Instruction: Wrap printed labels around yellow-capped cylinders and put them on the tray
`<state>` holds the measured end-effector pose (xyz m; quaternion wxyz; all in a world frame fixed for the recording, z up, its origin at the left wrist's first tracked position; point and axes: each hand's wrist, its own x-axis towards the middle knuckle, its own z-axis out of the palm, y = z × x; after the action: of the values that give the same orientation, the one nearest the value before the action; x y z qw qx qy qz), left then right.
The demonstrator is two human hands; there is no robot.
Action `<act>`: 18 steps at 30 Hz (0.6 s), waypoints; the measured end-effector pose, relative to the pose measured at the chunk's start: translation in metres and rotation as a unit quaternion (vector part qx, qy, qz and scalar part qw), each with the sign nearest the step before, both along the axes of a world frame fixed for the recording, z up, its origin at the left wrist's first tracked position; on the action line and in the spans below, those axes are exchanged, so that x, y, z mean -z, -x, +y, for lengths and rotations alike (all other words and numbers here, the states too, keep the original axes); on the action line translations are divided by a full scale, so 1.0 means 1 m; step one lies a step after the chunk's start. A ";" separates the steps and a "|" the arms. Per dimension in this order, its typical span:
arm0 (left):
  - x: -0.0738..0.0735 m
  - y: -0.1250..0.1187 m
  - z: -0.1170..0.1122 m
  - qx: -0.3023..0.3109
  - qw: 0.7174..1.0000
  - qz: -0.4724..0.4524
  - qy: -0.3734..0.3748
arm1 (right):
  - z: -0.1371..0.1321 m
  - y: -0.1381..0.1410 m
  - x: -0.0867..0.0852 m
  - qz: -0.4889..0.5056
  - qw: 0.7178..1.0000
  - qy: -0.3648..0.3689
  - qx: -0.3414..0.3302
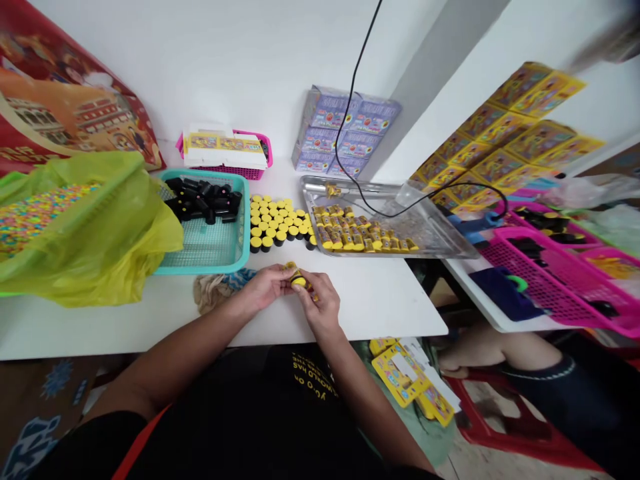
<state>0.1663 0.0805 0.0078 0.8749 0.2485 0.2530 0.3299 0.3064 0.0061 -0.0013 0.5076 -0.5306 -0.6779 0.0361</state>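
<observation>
In front of me, over the white table (380, 287), both hands meet on a small black container with a yellow cap (299, 281) and a yellow printed sleeve. My left hand (270, 285) pinches it from the left, while the fingers of my right hand (323, 300) are closed round its right side. Just beyond my hands stand several rows of yellow-capped black containers (270, 220). To their right, a metal tray (440, 233) holds several yellow-sleeved pieces (350, 233). A teal basket (215, 260) with black tubes (207, 200) lies left of them.
A yellow plastic bag with colourful beads (45, 213) covers the table's left end. A crumpled cloth (210, 293) lies by my left wrist. Purple boxes (330, 130) and yellow boxes (495, 147) are stacked behind. A black cable (360, 187) crosses the tray. Pink baskets (540, 273) and a person's leg (500, 350) are at right.
</observation>
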 end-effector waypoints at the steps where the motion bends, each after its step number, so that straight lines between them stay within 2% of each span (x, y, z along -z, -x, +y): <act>1: 0.000 0.000 0.001 0.002 1.000 -0.004 0.006 | 0.001 0.000 0.002 -0.003 1.000 0.004 0.007; 7: 0.003 0.000 0.003 -0.008 0.999 0.008 0.040 | 0.005 -0.001 0.010 -0.095 0.993 -0.021 0.072; 9: 0.003 0.000 0.004 -0.007 1.000 0.003 0.025 | 0.006 0.000 0.010 -0.084 0.994 -0.025 0.072; 14: 0.003 0.002 0.004 0.038 0.999 -0.030 0.022 | 0.005 0.001 0.009 -0.080 0.995 -0.038 0.052; 18: 0.003 0.001 0.002 0.023 0.999 -0.037 0.018 | 0.004 0.002 0.010 -0.099 0.993 -0.023 0.058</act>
<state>0.1652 0.0826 0.0052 0.8953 0.2261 0.2210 0.3139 0.3047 0.0101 -0.0114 0.4513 -0.5578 -0.6938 -0.0620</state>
